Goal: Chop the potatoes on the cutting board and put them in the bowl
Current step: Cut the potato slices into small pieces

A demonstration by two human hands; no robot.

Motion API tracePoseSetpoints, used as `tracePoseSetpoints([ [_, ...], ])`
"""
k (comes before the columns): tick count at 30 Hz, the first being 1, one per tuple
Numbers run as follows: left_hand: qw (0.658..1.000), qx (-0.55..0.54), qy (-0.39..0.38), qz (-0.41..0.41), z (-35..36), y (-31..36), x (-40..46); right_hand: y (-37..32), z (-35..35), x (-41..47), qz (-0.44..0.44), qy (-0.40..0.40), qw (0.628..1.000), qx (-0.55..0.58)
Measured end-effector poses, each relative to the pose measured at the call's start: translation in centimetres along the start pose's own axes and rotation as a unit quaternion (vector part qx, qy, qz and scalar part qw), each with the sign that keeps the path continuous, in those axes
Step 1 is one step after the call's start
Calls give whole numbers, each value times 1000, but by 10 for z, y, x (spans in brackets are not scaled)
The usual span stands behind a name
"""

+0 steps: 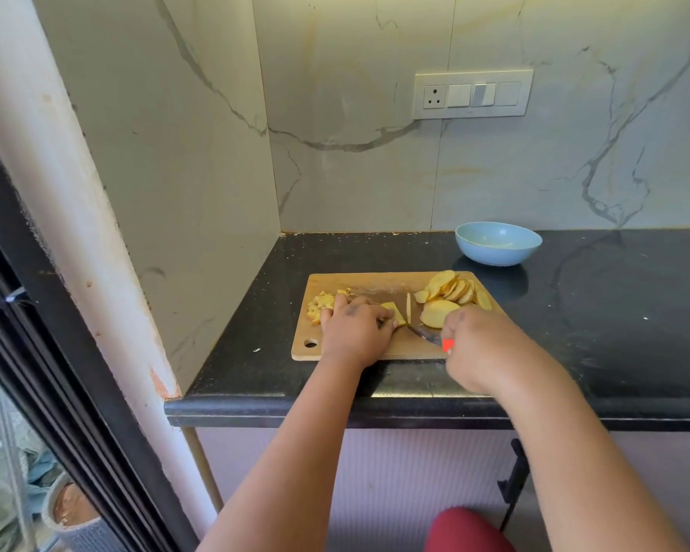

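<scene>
Closest to the camera there's a red knee (465,529) poking in at the bottom, with both bare forearms reaching over the edge of the black counter (614,312).

Right hand (479,344) has its fingers curled tight round the knife (425,333), red handle just peeking out under the fingers, dark blade lying low across the board (359,282) and pointing left toward the other hand. Left hand (355,326) is bent down over a potato piece (395,312), fingertips pinning it to the wood right by the blade tip. One thin strip (408,302) sits just beside that piece.

Board is a pale wooden one with a hole in the near left corner. Behind the left hand, at the left end, there's a small heap of chunks (320,304). On the right end, a fanned pile of slices (453,289), with a bigger half (437,312) lying in front of it, just past the right knuckles.

Past the board's far right corner, near it but not touching, is the blue bowl (498,243), no potato in it as far as I can see.

Behind it all, a marble wall with a white switch plate (473,94).
</scene>
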State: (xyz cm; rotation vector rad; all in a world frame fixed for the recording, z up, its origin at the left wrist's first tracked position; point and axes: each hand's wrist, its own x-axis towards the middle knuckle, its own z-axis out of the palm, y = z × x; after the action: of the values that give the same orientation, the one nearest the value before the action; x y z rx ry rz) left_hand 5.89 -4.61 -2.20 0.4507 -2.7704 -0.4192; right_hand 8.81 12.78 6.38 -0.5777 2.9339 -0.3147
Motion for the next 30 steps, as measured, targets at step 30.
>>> tracePoseSetpoints([
  [30, 1000, -1, 16, -15, 2, -1, 2, -20, -3, 16, -14, 7, 999, -49],
])
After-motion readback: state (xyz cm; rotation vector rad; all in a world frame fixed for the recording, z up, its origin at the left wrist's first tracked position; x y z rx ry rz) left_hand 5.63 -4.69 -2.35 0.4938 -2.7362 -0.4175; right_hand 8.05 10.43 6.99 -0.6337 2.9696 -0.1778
